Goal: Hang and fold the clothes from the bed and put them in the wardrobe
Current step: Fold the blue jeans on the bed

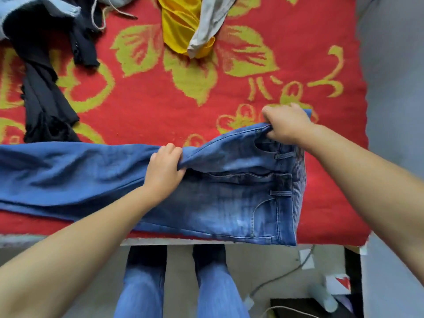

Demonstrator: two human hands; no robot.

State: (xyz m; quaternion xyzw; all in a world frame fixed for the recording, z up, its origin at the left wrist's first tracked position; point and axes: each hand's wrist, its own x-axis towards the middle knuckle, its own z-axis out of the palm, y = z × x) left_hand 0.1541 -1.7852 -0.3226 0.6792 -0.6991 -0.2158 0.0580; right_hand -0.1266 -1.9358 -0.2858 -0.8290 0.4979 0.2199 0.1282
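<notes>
A pair of blue jeans [218, 198] lies across the near edge of the bed, waistband to the right and legs running off to the left. My right hand [286, 127] grips the far corner of the waistband and lifts it slightly. At the crotch, my left hand [164, 171] pinches a fold of the denim. On the bed beyond lie a black garment [43, 95], a yellow garment [181, 26] with a grey cloth [211, 21] over it, and a light denim piece [34, 8] at the far left.
The bed carries a red blanket with yellow-green flowers [160, 106]. Its right edge meets grey floor [394, 88]. Below the near edge I see my own legs in jeans [181, 290], a white cable [275, 278] and small items on the floor at the right.
</notes>
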